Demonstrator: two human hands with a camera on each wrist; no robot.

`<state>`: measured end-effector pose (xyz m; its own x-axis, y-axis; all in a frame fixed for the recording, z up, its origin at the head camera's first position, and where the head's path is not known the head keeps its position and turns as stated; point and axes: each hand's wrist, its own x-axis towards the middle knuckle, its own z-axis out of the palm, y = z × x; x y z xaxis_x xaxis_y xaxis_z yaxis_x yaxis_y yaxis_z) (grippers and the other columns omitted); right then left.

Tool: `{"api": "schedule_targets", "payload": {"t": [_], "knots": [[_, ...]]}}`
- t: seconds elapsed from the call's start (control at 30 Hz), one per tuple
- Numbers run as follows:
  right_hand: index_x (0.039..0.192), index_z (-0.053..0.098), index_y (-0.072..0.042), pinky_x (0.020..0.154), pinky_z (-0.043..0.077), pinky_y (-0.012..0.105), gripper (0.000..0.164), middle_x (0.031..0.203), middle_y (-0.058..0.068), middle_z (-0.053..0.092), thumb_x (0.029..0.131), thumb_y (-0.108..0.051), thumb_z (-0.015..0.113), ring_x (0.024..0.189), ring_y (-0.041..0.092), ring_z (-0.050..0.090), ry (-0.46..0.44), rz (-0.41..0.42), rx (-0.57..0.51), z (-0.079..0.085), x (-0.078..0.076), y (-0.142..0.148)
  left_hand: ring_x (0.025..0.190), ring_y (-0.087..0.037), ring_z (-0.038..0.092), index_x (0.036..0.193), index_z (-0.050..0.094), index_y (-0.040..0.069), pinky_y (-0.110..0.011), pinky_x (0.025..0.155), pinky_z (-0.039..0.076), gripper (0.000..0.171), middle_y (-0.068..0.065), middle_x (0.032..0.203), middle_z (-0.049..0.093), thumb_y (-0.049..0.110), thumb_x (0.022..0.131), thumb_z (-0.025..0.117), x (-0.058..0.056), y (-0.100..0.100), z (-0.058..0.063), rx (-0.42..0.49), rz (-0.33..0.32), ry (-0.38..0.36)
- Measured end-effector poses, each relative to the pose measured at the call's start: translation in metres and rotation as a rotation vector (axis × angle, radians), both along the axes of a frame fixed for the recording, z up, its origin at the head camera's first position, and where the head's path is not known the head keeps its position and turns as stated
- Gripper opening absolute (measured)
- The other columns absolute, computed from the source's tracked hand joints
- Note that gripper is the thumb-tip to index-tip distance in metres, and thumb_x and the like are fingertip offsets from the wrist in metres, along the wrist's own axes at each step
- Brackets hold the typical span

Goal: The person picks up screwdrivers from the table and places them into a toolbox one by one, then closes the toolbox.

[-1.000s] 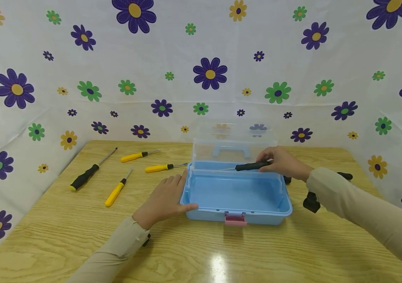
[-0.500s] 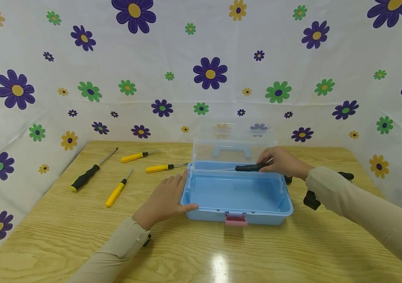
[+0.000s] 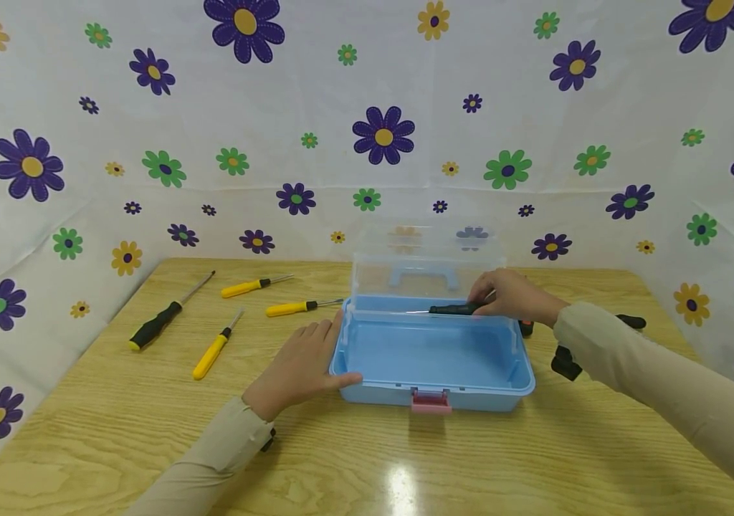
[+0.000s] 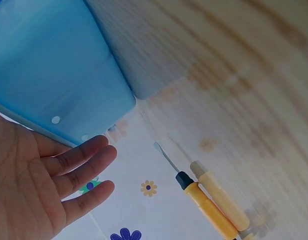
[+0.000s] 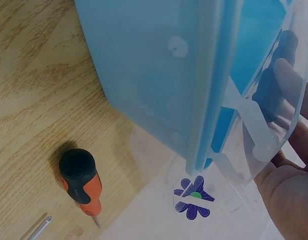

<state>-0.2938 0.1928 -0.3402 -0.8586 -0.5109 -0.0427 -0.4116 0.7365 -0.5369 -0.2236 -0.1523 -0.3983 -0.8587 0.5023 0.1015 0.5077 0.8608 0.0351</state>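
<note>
A light-blue toolbox (image 3: 431, 351) with a pink latch (image 3: 431, 401) sits on the table, its clear lid (image 3: 428, 251) raised at the back. My right hand (image 3: 517, 295) holds a screwdriver (image 3: 452, 309) by its black handle over the rear of the box. The shaft points left, lying nearly level. Through the clear lid in the right wrist view, the dark handle (image 5: 274, 82) shows beside my fingers. My left hand (image 3: 299, 369) rests against the box's left end, thumb on the front rim. In the left wrist view its fingers (image 4: 86, 172) are extended and hold nothing.
Several yellow-handled screwdrivers (image 3: 211, 354) and a larger black-handled one (image 3: 156, 325) lie left of the box. To its right, an orange-and-black screwdriver (image 5: 81, 180) rests on the wooden table (image 3: 341, 466). A flower-print cloth (image 3: 315, 86) hangs behind.
My right hand and the screwdriver have dipped very slightly, and its shaft is a little more level. The left hand and the box have stayed in place.
</note>
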Motion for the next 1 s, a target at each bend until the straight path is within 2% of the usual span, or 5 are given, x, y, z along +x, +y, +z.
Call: {"api": "schedule_targets", "payload": {"t": [0.27, 0.57, 0.73, 1.0], "knots": [[0.103, 0.069, 0.002, 0.085, 0.054, 0.042, 0.022, 0.106, 0.02, 0.066, 0.082, -0.003, 0.069, 0.099, 0.035, 0.065, -0.026, 0.005, -0.006, -0.002, -0.001, 0.002, 0.115, -0.033, 0.054, 0.148, 0.018, -0.003, -0.048, 0.1, 0.043, 0.106, -0.02, 0.129, 0.053, 0.071, 0.079, 0.052, 0.0, 0.0, -0.002, 0.008, -0.001, 0.005], [0.113, 0.063, 0.002, 0.09, 0.053, 0.041, 0.033, 0.111, 0.018, 0.065, 0.082, -0.006, 0.069, 0.103, 0.032, 0.063, -0.049, 0.001, -0.079, -0.005, -0.001, 0.007, 0.115, -0.033, 0.054, 0.148, 0.018, -0.003, -0.048, 0.099, 0.043, 0.106, -0.02, 0.127, 0.054, 0.069, 0.08, 0.053, 0.001, 0.001, -0.002, 0.014, -0.005, 0.005], [0.115, 0.062, 0.002, 0.092, 0.051, 0.042, 0.036, 0.114, 0.021, 0.064, 0.081, -0.008, 0.071, 0.105, 0.031, 0.062, -0.031, -0.009, -0.156, -0.009, 0.0, 0.011, 0.113, -0.032, 0.054, 0.148, 0.018, -0.003, -0.048, 0.099, 0.043, 0.106, -0.02, 0.126, 0.054, 0.07, 0.079, 0.053, 0.001, 0.0, -0.003, 0.019, -0.006, 0.011], [0.118, 0.061, 0.0, 0.094, 0.05, 0.042, 0.036, 0.121, 0.021, 0.061, 0.085, -0.014, 0.069, 0.11, 0.033, 0.06, -0.025, -0.078, -0.297, -0.017, 0.003, 0.015, 0.113, -0.032, 0.055, 0.148, 0.019, -0.003, -0.047, 0.098, 0.044, 0.105, -0.019, 0.126, 0.055, 0.07, 0.08, 0.053, 0.001, -0.001, -0.004, 0.015, -0.01, 0.019]]}}
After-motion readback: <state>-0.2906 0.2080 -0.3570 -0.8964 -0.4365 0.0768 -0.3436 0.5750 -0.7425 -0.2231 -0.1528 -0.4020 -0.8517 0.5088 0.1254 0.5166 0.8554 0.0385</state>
